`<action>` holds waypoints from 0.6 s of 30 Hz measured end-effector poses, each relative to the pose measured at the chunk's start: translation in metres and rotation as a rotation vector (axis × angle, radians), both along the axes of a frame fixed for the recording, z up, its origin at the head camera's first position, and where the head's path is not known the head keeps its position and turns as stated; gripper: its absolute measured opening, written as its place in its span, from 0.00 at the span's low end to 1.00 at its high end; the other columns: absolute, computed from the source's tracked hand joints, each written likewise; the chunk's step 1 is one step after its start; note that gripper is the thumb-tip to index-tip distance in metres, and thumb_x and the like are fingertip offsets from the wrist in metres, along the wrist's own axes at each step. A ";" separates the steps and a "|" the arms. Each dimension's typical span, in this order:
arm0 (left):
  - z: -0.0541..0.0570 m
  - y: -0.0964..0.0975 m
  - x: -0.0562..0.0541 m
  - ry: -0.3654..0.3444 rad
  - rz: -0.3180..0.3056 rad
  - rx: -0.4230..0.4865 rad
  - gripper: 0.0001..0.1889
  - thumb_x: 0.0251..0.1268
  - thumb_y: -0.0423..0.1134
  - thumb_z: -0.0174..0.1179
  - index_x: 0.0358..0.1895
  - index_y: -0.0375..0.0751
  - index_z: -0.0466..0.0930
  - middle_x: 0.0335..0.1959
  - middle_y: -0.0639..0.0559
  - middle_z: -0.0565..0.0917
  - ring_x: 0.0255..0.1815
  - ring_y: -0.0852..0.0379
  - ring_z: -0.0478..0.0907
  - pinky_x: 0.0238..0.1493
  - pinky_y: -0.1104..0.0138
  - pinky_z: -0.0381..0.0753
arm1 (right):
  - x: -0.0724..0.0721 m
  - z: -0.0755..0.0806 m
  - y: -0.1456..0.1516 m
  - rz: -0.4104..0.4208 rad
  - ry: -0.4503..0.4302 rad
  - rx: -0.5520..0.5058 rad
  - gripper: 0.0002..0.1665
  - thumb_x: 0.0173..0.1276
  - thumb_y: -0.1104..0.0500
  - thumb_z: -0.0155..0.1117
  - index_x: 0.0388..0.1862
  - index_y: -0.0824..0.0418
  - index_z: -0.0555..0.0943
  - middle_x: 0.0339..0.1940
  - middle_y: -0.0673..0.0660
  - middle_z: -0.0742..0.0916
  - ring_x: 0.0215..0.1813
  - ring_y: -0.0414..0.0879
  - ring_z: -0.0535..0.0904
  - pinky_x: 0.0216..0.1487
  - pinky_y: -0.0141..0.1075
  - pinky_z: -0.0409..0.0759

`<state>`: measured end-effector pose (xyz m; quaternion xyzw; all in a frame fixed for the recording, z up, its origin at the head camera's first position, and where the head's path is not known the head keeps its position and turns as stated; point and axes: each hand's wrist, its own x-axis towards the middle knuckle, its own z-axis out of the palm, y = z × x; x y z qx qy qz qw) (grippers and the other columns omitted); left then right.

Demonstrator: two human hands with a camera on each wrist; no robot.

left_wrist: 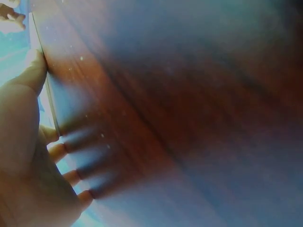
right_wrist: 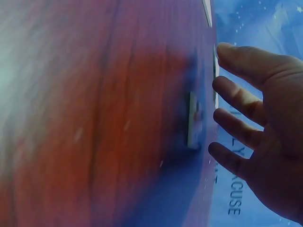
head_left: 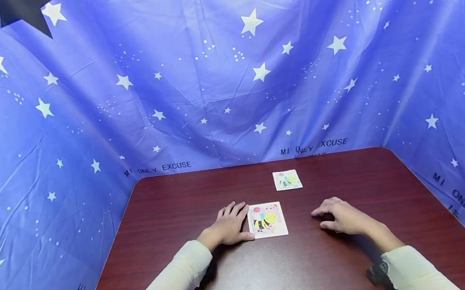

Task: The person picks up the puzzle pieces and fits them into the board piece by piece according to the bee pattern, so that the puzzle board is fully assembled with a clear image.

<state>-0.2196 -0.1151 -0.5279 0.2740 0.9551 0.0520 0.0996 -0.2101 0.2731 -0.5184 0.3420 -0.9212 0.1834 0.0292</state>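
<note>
A square bee picture (head_left: 268, 220) with a pale border lies flat on the dark red table (head_left: 247, 277). My left hand (head_left: 230, 226) rests at its left side, fingers spread; the thumb touches the lower left corner and the index finger is at the upper left. In the left wrist view the left hand (left_wrist: 28, 142) shows fairly straight fingers along the picture's thin edge. My right hand (head_left: 344, 217) is apart from the picture, to its right, with loosely bent fingers and nothing in it. The right wrist view shows the right hand (right_wrist: 265, 113) with its fingers separated.
Farther back on the table lies a smaller card (head_left: 287, 180) with a similar bee print. A blue curtain (head_left: 207, 71) with white stars surrounds the table at the back and both sides. A dark object (head_left: 377, 273) sits at the right wrist.
</note>
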 end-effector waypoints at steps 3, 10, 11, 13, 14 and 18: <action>0.000 0.000 0.000 -0.005 -0.001 -0.002 0.52 0.63 0.72 0.58 0.82 0.44 0.54 0.82 0.47 0.58 0.82 0.37 0.53 0.76 0.42 0.59 | 0.002 0.000 0.008 -0.022 0.000 0.003 0.18 0.60 0.60 0.75 0.51 0.55 0.89 0.41 0.45 0.87 0.49 0.46 0.80 0.53 0.46 0.77; 0.000 0.000 0.001 0.002 -0.004 0.002 0.51 0.63 0.71 0.58 0.82 0.44 0.54 0.82 0.46 0.58 0.82 0.37 0.54 0.76 0.42 0.59 | 0.005 -0.001 0.023 -0.065 0.000 0.016 0.19 0.59 0.60 0.75 0.51 0.55 0.88 0.40 0.43 0.86 0.48 0.45 0.79 0.53 0.46 0.76; 0.000 0.000 0.001 0.001 -0.003 0.003 0.51 0.63 0.71 0.58 0.82 0.44 0.54 0.82 0.46 0.58 0.82 0.37 0.54 0.76 0.42 0.59 | 0.005 -0.001 0.025 -0.066 0.004 0.017 0.19 0.59 0.60 0.75 0.51 0.55 0.88 0.40 0.43 0.86 0.48 0.45 0.79 0.53 0.46 0.76; 0.000 0.000 0.001 0.002 -0.002 0.005 0.51 0.63 0.71 0.58 0.82 0.44 0.54 0.82 0.46 0.58 0.82 0.37 0.54 0.76 0.42 0.59 | 0.007 -0.002 0.029 -0.067 0.017 0.018 0.19 0.58 0.59 0.75 0.50 0.55 0.88 0.40 0.44 0.86 0.47 0.44 0.79 0.53 0.46 0.76; 0.000 0.000 0.001 0.005 -0.001 0.006 0.51 0.63 0.71 0.58 0.82 0.43 0.55 0.82 0.46 0.58 0.82 0.37 0.54 0.76 0.42 0.59 | 0.008 -0.003 0.031 -0.066 0.024 0.021 0.19 0.58 0.58 0.76 0.50 0.55 0.88 0.40 0.44 0.86 0.47 0.45 0.79 0.52 0.46 0.76; 0.000 -0.001 0.001 0.014 -0.001 0.008 0.52 0.63 0.71 0.59 0.81 0.43 0.55 0.82 0.46 0.59 0.82 0.37 0.54 0.75 0.42 0.60 | 0.010 -0.004 0.037 -0.064 0.047 0.041 0.21 0.55 0.56 0.79 0.49 0.55 0.88 0.40 0.44 0.86 0.47 0.46 0.80 0.52 0.47 0.77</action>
